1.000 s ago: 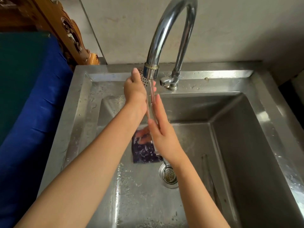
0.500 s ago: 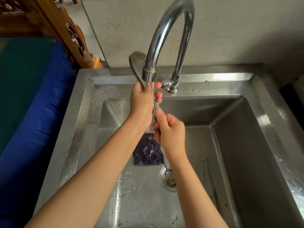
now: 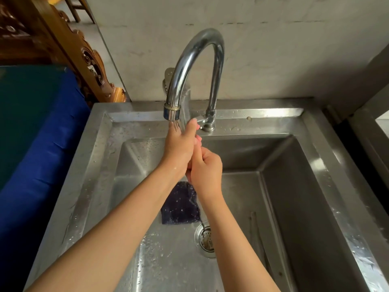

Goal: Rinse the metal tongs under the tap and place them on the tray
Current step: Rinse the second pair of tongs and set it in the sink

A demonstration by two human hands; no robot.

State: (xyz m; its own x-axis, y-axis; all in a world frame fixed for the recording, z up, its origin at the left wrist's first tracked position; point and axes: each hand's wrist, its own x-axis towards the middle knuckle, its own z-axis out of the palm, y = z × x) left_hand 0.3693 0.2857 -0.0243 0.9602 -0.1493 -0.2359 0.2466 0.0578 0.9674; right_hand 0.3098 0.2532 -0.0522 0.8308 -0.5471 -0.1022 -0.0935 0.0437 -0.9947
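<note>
The metal tongs stand upright just behind the tap spout, their perforated head partly hidden by the tap. My left hand is wrapped around the tongs right under the spout, where water runs onto it. My right hand grips the lower end of the tongs, just below and touching the left hand. No tray is in view.
A steel sink lies below, with a dark purple cloth on its floor beside the drain. A blue covered surface sits to the left and carved wooden furniture stands behind it.
The tongs have been lifted upward behind the spout. My right hand went from flat fingers to a closed grip on the lower end. Both hands rose closer to the spout.
</note>
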